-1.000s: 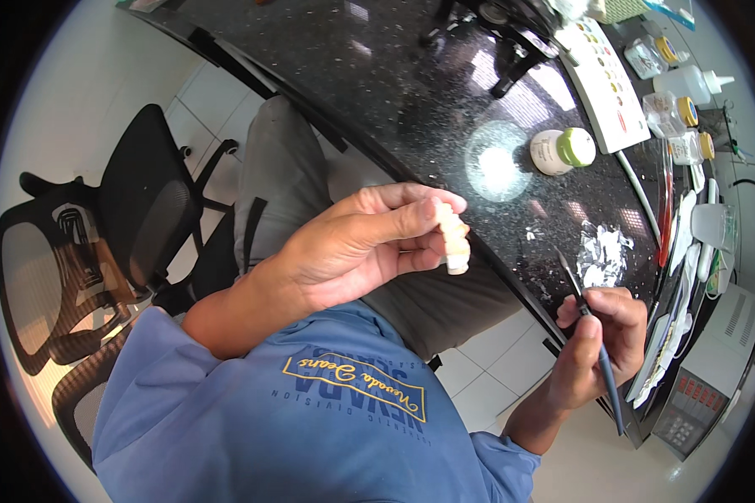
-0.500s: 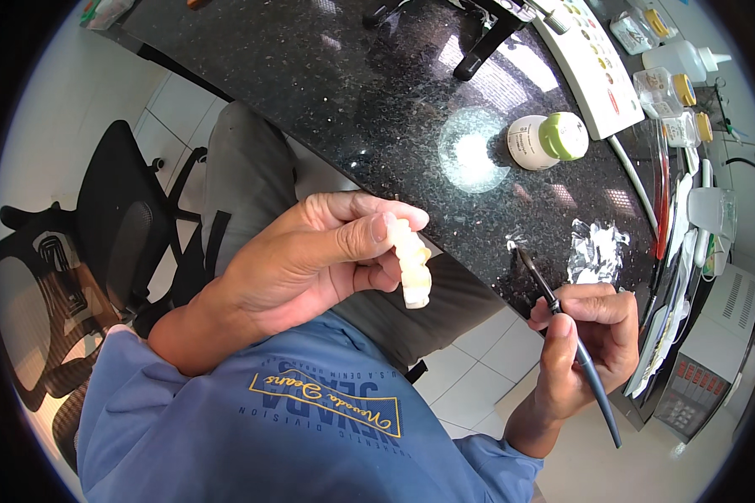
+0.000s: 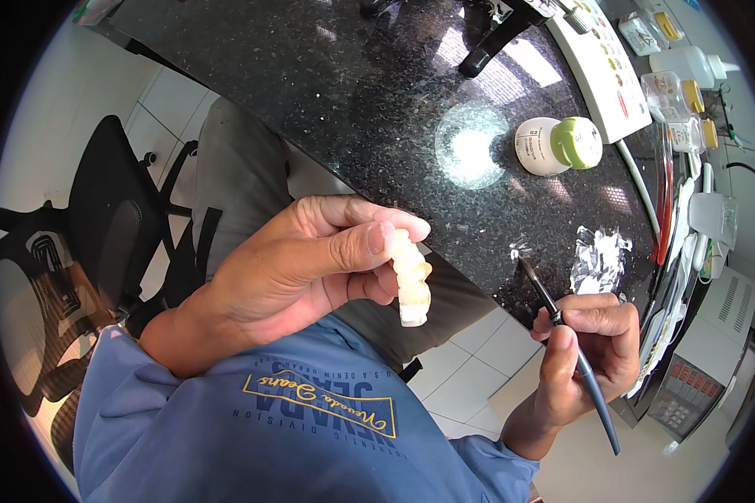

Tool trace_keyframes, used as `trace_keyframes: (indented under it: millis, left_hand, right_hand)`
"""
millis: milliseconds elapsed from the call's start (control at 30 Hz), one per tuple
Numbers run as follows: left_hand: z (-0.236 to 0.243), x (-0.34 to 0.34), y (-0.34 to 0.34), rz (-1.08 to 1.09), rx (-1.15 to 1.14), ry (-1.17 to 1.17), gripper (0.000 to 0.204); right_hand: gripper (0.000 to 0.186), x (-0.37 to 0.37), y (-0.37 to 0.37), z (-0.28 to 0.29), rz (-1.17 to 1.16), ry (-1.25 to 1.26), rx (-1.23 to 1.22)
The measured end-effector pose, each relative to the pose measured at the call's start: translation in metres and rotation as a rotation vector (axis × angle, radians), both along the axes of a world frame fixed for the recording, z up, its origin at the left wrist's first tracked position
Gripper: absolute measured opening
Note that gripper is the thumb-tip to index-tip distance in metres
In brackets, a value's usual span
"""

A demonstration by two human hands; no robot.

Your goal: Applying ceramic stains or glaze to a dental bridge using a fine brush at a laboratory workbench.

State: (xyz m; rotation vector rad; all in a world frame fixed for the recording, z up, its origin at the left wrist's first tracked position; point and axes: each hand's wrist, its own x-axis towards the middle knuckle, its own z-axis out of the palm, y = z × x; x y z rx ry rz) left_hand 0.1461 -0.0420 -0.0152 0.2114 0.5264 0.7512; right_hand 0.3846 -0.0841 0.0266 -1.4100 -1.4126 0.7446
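Between the thumb and fingers of my left hand (image 3: 310, 264) is a cream-coloured dental bridge (image 3: 411, 281), a row of joined tooth shapes that hangs below the fingertips near the counter's edge. Its lowest tooth looks whiter than the others. A slim brush (image 3: 580, 360) with a dark handle is pinched in my right hand (image 3: 591, 356). The brush's tip points at a small white smear (image 3: 518, 250) on the black speckled counter (image 3: 377, 109); whether it touches cannot be told. Beside that hand, a larger patch of white paste (image 3: 600, 260) is spread on the counter.
A white bottle with a green cap (image 3: 558, 145) stands by a bright spot of light. Along the right lie a long white tray (image 3: 604, 75), several jars (image 3: 669, 94), tools (image 3: 664, 201) and a grey machine (image 3: 705, 360). A black stand (image 3: 503, 38) is at the back; an office chair (image 3: 113, 218) is left.
The bridge in my left hand has dropped slightly and tilted a little. My right hand and brush have barely shifted. The whole scene has moved slightly with my head.
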Motion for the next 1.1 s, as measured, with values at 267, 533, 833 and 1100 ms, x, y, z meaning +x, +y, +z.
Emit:
trace_keyframes:
  millis: [267, 533, 833, 1100]
  left_hand:
    - [0.001, 0.0, 0.0, 0.005, 0.005, -0.003, 0.029]
    - [0.005, 0.002, 0.001, 0.004, -0.021, 0.047, 0.023]
    - [0.007, 0.002, 0.0, 0.006, -0.02, 0.099, 0.025]
    - [0.006, 0.003, -0.001, 0.009, -0.008, 0.091, 0.026]
  right_hand:
    - [0.017, 0.0, 0.0, 0.001, 0.042, -0.004, 0.032]
    - [0.02, 0.004, -0.002, 0.001, 0.186, -0.043, 0.254]
    - [0.022, -0.014, 0.0, -0.005, 0.415, 0.011, 0.417]
    - [0.018, -0.015, -0.004, -0.007, 0.413, -0.056, 0.311]
